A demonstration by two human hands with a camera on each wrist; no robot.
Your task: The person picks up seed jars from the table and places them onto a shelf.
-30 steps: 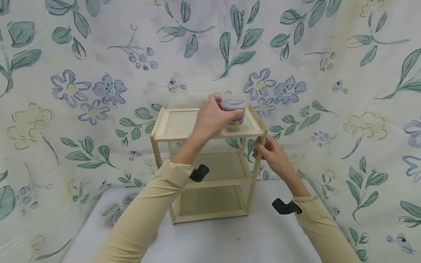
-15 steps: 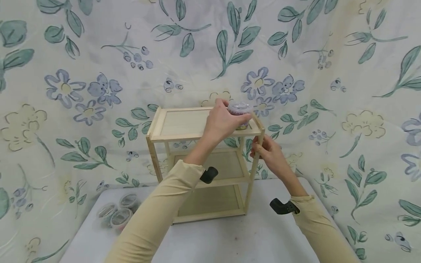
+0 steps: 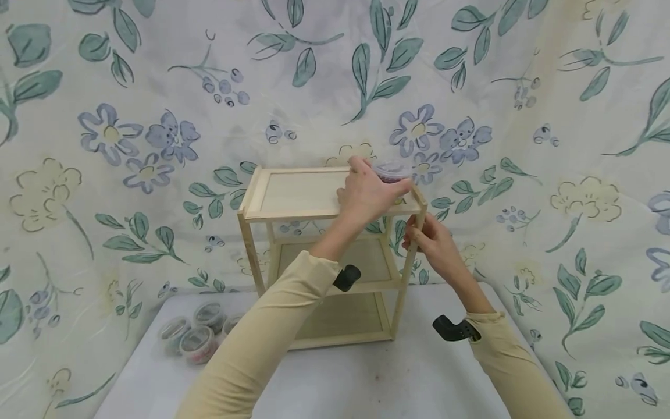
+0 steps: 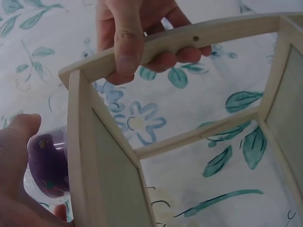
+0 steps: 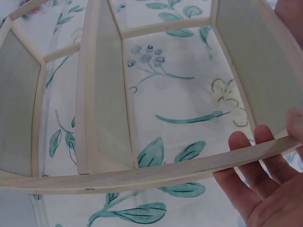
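Observation:
A small clear plastic tub (image 3: 391, 170) with a lid and dark purple contents is at the right end of the top board of a pale wooden three-tier shelf (image 3: 303, 192). My left hand (image 3: 369, 189) grips it round the side, thumb in front, hiding much of it in the head view. In the left wrist view the purple tub (image 4: 47, 163) shows between thumb and fingers, just past the top board. My right hand (image 3: 431, 241) holds the shelf's front right post, just below the top. The right wrist view has those curled fingers (image 5: 258, 165) round the post.
Several more lidded clear tubs (image 3: 198, 343) stand grouped on the white table (image 3: 398, 378) to the left of the shelf, partly behind my left sleeve. A flower-patterned cloth (image 3: 314, 105) hangs close behind the shelf.
My left hand has moved the tub rightward along the top board, toward its right edge. As the left arm shifted, more of the tubs on the table came into view. My right hand keeps its hold.

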